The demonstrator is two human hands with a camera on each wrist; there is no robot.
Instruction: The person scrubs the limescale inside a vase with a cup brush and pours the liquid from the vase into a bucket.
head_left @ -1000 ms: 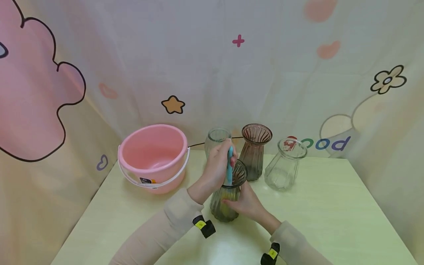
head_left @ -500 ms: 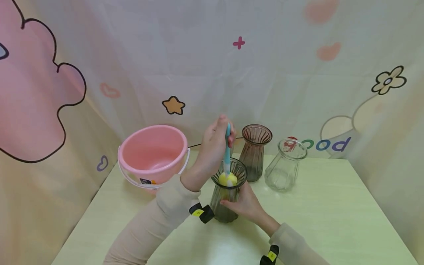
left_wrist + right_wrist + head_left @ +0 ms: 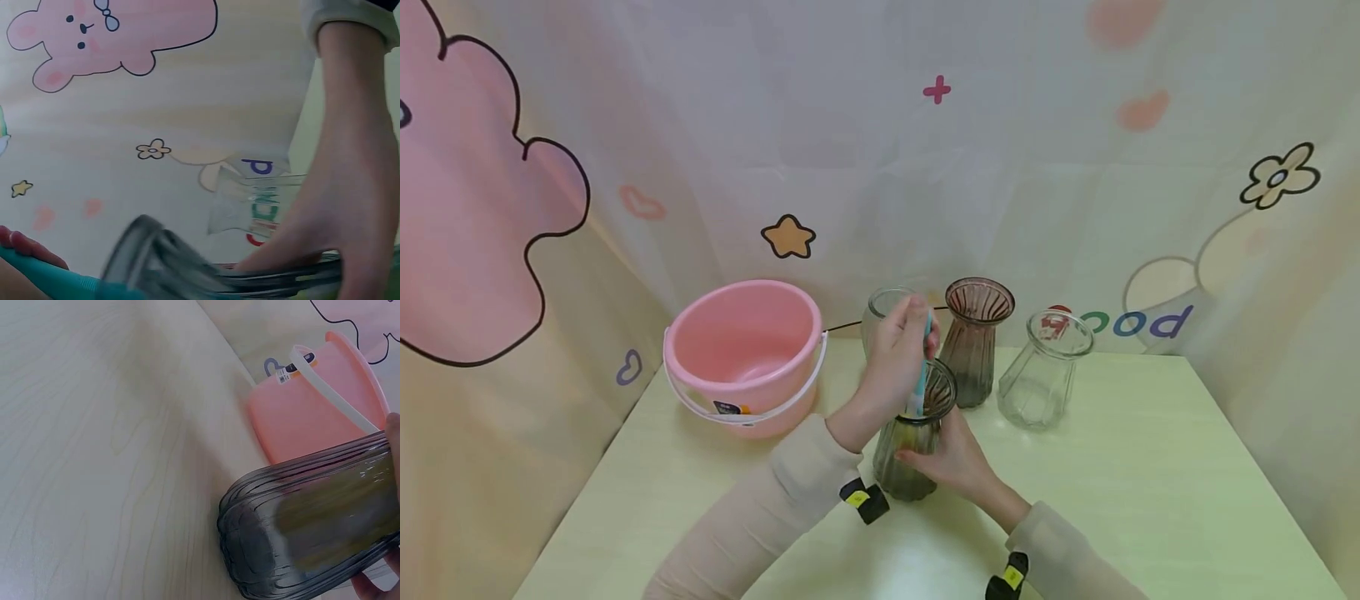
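Observation:
My left hand (image 3: 889, 360) grips the teal handle (image 3: 921, 383) of a bottle brush, thumb up along its top. The brush runs down into the mouth of a ribbed grey glass vase (image 3: 898, 471). Through the glass in the right wrist view, the yellow sponge head (image 3: 340, 515) appears blurred, low in the vase. My right hand (image 3: 961, 457) holds the vase round its side from the right, thumb across the front. From the left wrist, the brush handle (image 3: 53, 278) enters past the blurred glass rim (image 3: 134, 250).
A pink bucket (image 3: 801, 400) with a white handle stands at the left. Behind the hands are a clear glass vase (image 3: 872, 321), partly hidden by my left hand, and a brownish ribbed vase (image 3: 973, 358). Another clear vase (image 3: 1037, 392) stands at the right. A printed curtain (image 3: 865, 167) hangs behind.
My left hand lifted the brush until its yellow sponge showed at the vase mouth, then pushed it back down inside. The right hand and vase have stayed almost still.

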